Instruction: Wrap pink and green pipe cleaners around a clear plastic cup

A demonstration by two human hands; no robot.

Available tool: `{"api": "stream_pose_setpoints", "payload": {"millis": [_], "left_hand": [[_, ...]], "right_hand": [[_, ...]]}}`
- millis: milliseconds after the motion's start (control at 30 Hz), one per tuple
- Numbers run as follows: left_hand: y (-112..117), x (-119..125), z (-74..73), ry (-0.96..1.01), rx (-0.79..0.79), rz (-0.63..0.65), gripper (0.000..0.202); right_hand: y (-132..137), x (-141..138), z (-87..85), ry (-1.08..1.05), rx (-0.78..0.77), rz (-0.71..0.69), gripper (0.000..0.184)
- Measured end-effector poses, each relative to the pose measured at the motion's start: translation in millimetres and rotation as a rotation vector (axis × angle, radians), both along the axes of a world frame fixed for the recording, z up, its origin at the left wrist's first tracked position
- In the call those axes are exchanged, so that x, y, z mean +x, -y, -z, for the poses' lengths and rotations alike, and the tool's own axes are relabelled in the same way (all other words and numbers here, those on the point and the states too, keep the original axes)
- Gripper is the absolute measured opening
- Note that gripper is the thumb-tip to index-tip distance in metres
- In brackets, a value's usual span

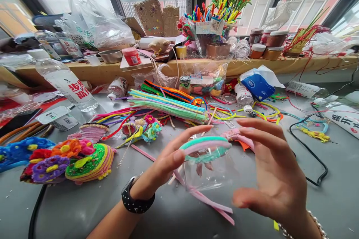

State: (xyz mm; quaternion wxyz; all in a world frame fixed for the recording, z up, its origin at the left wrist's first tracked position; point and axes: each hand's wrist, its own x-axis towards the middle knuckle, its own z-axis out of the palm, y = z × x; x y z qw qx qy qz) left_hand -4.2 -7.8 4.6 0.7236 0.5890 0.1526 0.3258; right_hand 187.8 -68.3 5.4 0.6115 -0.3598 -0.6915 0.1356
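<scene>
Your left hand [164, 160], half-curled, grips a clear cup [211, 181] by its fuzzy rim [206, 145], seemingly for steadiness; your right hand [280, 173], spread wide beside it, appears empty.

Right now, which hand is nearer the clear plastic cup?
Left. The left hand holds the clear plastic cup near its rim; the right hand is open, right of it, seemingly not touching.

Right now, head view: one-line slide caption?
Left hand holding a clear container rimmed with mint and pink strips, right hand open beside it, above a gray table.
</scene>
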Motion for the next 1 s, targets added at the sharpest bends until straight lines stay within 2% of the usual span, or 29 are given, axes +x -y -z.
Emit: {"api": "stream_pose_setpoints", "payload": {"millis": [100, 200, 400, 633, 733, 900, 1000], "left_hand": [[0.7, 0.7, -0.5, -0.011, 0.052, -0.026, 0.067], [0.8, 1.5, -0.4, -0.015, 0.075, -0.033, 0.067], [1.8, 3.0, 1.2, -0.040, 0.027, 0.021, 0.074], [5.2, 4.8, 0.6, -0.039, -0.067, 0.001, 0.080], [4.4, 5.1, 0.7, -0.009, -0.045, -0.016, 0.077], [0.8, 5.9, 4.6, 0.068, 0.021, 0.035, 0.077], [-0.6, 5.5, 7.5, 0.125, 0.022, 0.061, 0.080]], "right_hand": [[1.3, -0.7, 2.8, 0.017, -0.118, -0.070, 0.078], [3.4, -1.2, 4.2, 0.019, -0.182, -0.118, 0.075], [3.8, -3.2, 3.3, -0.069, -0.141, -0.141, 0.074], [2.2, -5.2, 3.8, -0.102, -0.138, -0.152, 0.075], [1.8, -4.5, 4.1, -0.092, -0.115, -0.174, 0.076], [4.0, -2.4, 3.3, -0.019, -0.044, -0.192, 0.078], [6.7, -1.9, 1.0, 0.022, -0.029, -0.207, 0.073]]}}
